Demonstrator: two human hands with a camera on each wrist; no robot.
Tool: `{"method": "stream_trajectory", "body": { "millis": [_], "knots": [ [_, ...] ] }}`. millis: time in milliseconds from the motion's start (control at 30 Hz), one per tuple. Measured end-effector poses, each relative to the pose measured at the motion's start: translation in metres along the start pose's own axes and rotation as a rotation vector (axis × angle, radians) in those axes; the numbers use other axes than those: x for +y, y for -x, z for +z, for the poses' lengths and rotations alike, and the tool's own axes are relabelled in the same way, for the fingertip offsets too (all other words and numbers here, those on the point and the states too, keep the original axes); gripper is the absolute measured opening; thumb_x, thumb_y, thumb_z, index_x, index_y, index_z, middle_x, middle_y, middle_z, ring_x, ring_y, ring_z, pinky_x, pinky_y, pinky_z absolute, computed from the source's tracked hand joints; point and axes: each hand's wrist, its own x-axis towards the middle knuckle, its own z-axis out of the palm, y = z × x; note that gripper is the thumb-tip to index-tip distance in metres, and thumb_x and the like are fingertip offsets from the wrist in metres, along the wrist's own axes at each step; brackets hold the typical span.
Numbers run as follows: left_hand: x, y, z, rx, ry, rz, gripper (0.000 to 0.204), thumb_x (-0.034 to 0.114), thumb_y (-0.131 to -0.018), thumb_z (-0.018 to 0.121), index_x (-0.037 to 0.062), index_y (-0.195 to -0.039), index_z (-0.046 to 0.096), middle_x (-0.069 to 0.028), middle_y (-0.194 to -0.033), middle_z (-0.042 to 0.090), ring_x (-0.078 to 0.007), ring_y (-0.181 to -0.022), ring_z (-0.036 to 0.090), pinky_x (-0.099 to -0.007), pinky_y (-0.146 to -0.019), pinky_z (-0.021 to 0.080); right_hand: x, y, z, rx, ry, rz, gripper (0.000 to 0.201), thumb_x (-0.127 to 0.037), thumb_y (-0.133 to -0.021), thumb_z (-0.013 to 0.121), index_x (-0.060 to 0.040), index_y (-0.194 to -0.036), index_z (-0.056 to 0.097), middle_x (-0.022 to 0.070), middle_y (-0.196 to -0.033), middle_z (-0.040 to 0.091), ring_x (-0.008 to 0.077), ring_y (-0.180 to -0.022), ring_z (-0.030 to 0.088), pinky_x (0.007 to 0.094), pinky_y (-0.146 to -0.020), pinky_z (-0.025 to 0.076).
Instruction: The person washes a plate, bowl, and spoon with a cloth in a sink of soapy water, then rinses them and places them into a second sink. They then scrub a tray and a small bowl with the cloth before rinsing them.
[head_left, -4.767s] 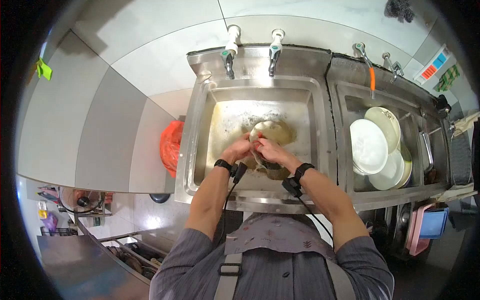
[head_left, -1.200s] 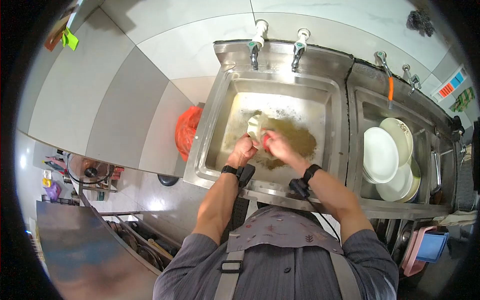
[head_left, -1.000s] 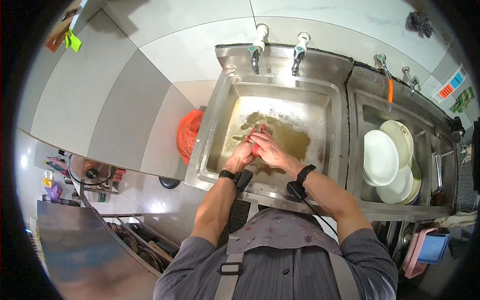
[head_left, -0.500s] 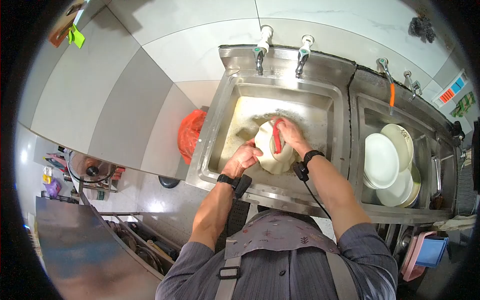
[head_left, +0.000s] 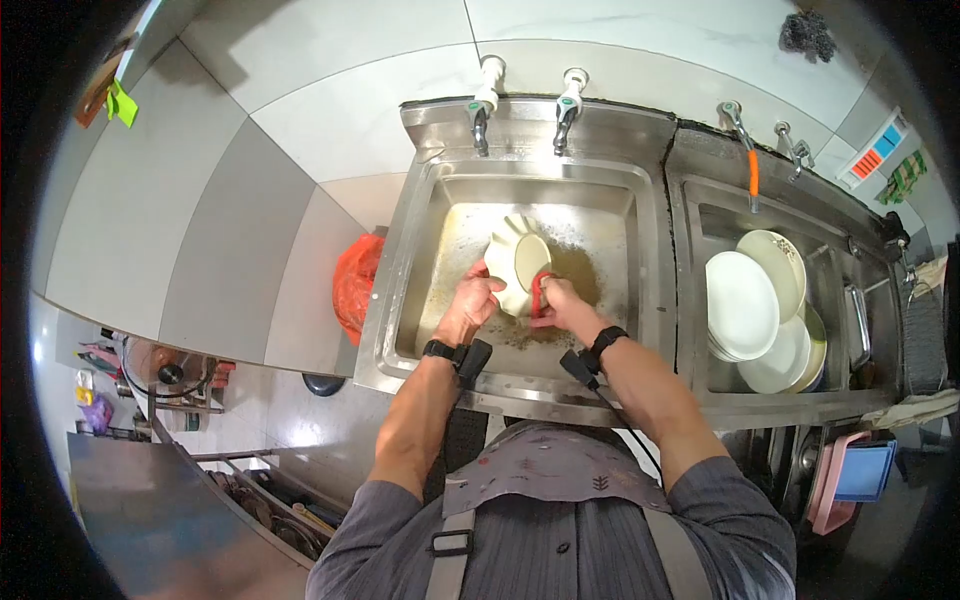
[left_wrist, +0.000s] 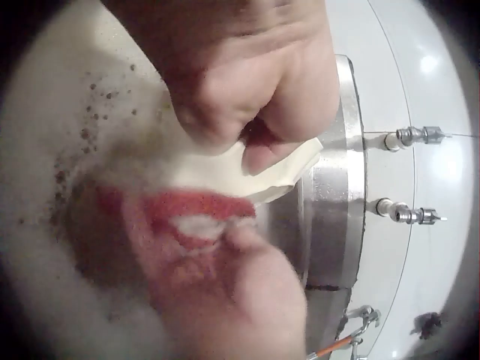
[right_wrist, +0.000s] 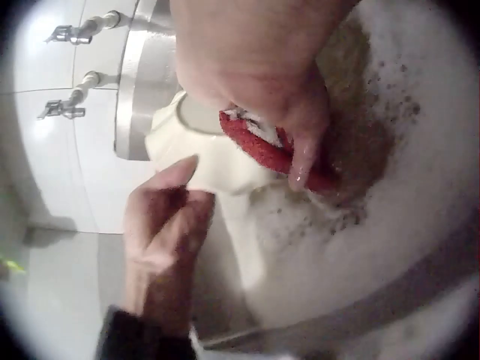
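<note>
A cream fluted bowl [head_left: 517, 262] is held tilted in the left sink basin, its wavy rim showing in the head view. My left hand [head_left: 474, 299] grips its left edge, thumb on the near face. At the bowl's lower right my right hand [head_left: 562, 303] holds a red scrubbing pad [head_left: 539, 292] against the edge. In the right wrist view the pad [right_wrist: 255, 142] shows white on its inner side and is folded under my fingers. The left wrist view has the pad [left_wrist: 199, 204] right beside the bowl's rim [left_wrist: 262, 176], with part of the bowl hidden behind my left hand.
Murky brown water and dark specks cover the steel basin floor [head_left: 460, 240]. Two taps [head_left: 566, 110] stand behind it. The right basin holds stacked white plates [head_left: 742, 305]; a tap with an orange hose [head_left: 753, 175] hangs above. A red plastic bag [head_left: 356, 285] sits left of the sink.
Half a second ago the pad lay across the bowl's middle; now it is at the lower right edge. The bowl has turned and tilted. Earlier, the hands worked lower with the bowl partly hidden.
</note>
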Motion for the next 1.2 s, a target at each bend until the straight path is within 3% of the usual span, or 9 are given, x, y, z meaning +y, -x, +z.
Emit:
{"method": "stream_trajectory", "body": {
  "millis": [267, 333, 467, 600, 733, 833, 933, 967, 1200],
  "knots": [
    [0.011, 0.005, 0.044, 0.038, -0.226, 0.011, 0.06, -0.022, -0.08, 0.04, 0.0005, -0.132, 0.061, -0.0145, -0.114, 0.071, -0.0209, -0.101, 0.07, -0.031, -0.086, 0.058, -0.019, 0.05, 0.045, -0.368, -0.272, -0.114, 0.032, -0.031, -0.096, 0.057, -0.013, -0.122, 0.058, 0.0095, -0.113, 0.064, 0.0317, -0.106, 0.065, 0.0601, -0.095, 0.053],
    [0.008, 0.012, 0.064, 0.085, -0.65, 0.141, 0.053, -0.017, -0.083, 0.042, -0.0016, -0.131, 0.06, -0.0151, -0.112, 0.071, -0.0206, -0.099, 0.07, -0.0305, -0.084, 0.057, -0.039, 0.069, 0.036, -0.433, -0.215, -0.148, 0.04, -0.034, -0.09, 0.066, -0.0088, -0.12, 0.06, 0.01, -0.113, 0.063, 0.0308, -0.101, 0.064, 0.0572, -0.093, 0.052],
    [-0.017, 0.023, 0.08, -0.063, -1.311, 0.106, 0.054, -0.003, -0.092, 0.047, 0.004, -0.145, 0.044, -0.0248, -0.131, 0.062, -0.035, -0.118, 0.064, -0.0445, -0.101, 0.051, -0.047, 0.061, 0.023, 0.072, 0.108, -0.289, 0.048, -0.036, -0.084, 0.076, 0.0003, -0.114, 0.063, 0.0124, -0.104, 0.061, 0.0268, -0.083, 0.057, 0.0518, -0.076, 0.051],
    [-0.046, 0.026, 0.063, -0.333, -1.423, 0.285, 0.064, -0.001, -0.09, 0.05, 0.0069, -0.152, 0.034, -0.0248, -0.141, 0.056, -0.0396, -0.123, 0.06, -0.0464, -0.103, 0.05, -0.023, -0.025, -0.036, 0.186, 0.359, -0.426, 0.032, -0.018, -0.085, 0.071, 0.0065, -0.105, 0.065, 0.015, -0.098, 0.065, 0.0299, -0.083, 0.064, 0.0478, -0.07, 0.054],
    [-0.017, 0.04, 0.069, -0.631, -1.708, -0.04, 0.076, 0.008, -0.084, 0.059, 0.011, -0.156, 0.034, -0.0233, -0.138, 0.06, -0.0404, -0.124, 0.058, -0.0438, -0.103, 0.049, 0.002, -0.045, -0.058, 0.368, 0.505, -0.433, 0.033, -0.012, -0.086, 0.062, 0.0083, -0.112, 0.067, 0.0238, -0.102, 0.072, 0.0396, -0.083, 0.071, 0.0486, -0.071, 0.056],
    [-0.029, 0.022, 0.034, -0.734, -1.961, -0.283, 0.054, 0.016, -0.085, 0.063, 0.0102, -0.138, 0.059, -0.0184, -0.122, 0.069, -0.0366, -0.109, 0.067, -0.0439, -0.09, 0.053, 0.001, -0.032, -0.057, 0.55, 0.705, -0.348, 0.034, -0.011, -0.088, 0.062, 0.0065, -0.116, 0.068, 0.0245, -0.111, 0.072, 0.0413, -0.092, 0.072, 0.0474, -0.076, 0.058],
    [-0.04, 0.009, -0.018, -0.742, -2.001, -0.192, 0.049, 0.018, -0.084, 0.064, 0.0084, -0.132, 0.063, -0.0181, -0.11, 0.071, -0.0349, -0.095, 0.067, -0.045, -0.08, 0.053, -0.017, 0.001, -0.049, 0.56, 0.794, -0.073, 0.035, -0.013, -0.091, 0.063, 0.0055, -0.121, 0.067, 0.0253, -0.119, 0.069, 0.0399, -0.107, 0.07, 0.0477, -0.085, 0.059],
    [-0.041, 0.005, -0.027, -0.663, -2.038, -0.36, 0.037, 0.025, -0.079, 0.073, 0.009, -0.112, 0.074, -0.0161, -0.109, 0.073, -0.0337, -0.099, 0.07, -0.0405, -0.08, 0.055, -0.016, 0.008, -0.047, 0.565, 0.773, -0.105, 0.034, -0.014, -0.092, 0.063, 0.0043, -0.12, 0.068, 0.0254, -0.118, 0.07, 0.0399, -0.108, 0.07, 0.0492, -0.088, 0.058],
    [0.039, 0.018, -0.055, -0.44, -1.923, -0.41, 0.046, 0.039, -0.072, 0.078, 0.0077, -0.106, 0.074, -0.0131, -0.101, 0.075, -0.0321, -0.093, 0.07, -0.0441, -0.077, 0.053, -0.016, -0.01, -0.062, 0.684, 1.165, -0.323, 0.03, -0.015, -0.093, 0.06, 0.0023, -0.115, 0.07, 0.0266, -0.121, 0.068, 0.0426, -0.105, 0.07, 0.0503, -0.086, 0.058]
  ]
}}
